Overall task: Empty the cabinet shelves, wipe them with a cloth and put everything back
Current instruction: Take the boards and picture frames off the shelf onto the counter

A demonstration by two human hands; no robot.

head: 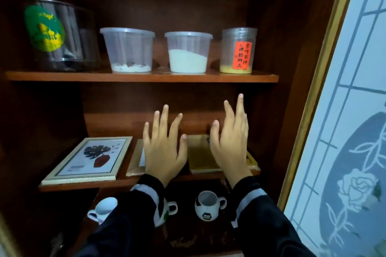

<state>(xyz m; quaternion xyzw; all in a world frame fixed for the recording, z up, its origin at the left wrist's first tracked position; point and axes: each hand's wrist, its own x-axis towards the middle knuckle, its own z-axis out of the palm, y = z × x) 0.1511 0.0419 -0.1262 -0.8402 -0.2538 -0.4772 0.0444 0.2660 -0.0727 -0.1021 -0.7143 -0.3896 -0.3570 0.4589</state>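
The cabinet (269, 27) is loaded, its open door (351, 110) crowding my right, and on the top shelf (146, 77) the big dark jar (56, 33) at far left looks heavy and slick, so I'd clasp its body two-handed. The clear tubs (128, 50) beside it look light and flimsy; the picture frame (87, 159), flat on the middle shelf (83, 186), looks fragile. My left hand (164, 152) and right hand (229, 148) hover there, fingers wide, empty.

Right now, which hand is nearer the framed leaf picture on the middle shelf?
Left. The left hand is spread open just right of the framed leaf picture; the right hand is farther right, above the flat yellow item.
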